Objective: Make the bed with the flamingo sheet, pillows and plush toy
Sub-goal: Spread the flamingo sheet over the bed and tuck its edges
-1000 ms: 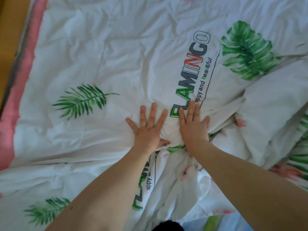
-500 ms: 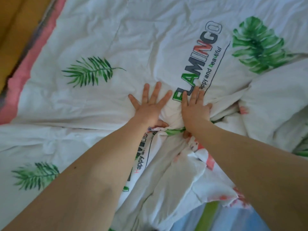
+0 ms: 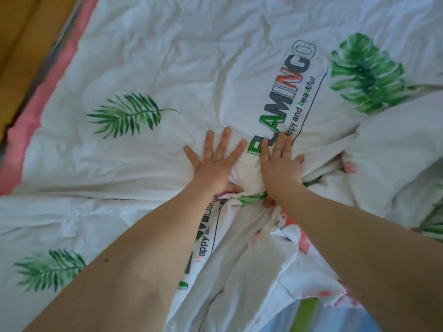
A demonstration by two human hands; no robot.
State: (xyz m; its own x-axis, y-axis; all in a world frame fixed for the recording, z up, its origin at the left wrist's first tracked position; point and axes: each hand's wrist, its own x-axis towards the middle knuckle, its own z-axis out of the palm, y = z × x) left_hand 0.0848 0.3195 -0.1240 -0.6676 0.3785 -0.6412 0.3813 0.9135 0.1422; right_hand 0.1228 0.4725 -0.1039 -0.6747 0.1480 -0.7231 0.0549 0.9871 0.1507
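Note:
The white flamingo sheet (image 3: 196, 68), printed with green leaves and the word FLAMINGO, covers the bed. My left hand (image 3: 215, 164) and my right hand (image 3: 279, 166) lie side by side on a raised fold at the sheet's middle. On both, the fingers are spread flat on top and the thumb is tucked under the fold, pinching the cloth. The sheet bunches into loose wrinkles under my forearms and on the right. No pillow or plush toy is in view.
A pink strip of bedding (image 3: 31, 121) runs along the left edge of the bed, with a yellow-brown floor (image 3: 21, 44) beyond it. A blue and green surface (image 3: 309, 315) shows under the sheet's loose edge at the bottom.
Both hands keep the same hold beside the letter F. More of the bunched sheet and the blue surface near me has come into view.

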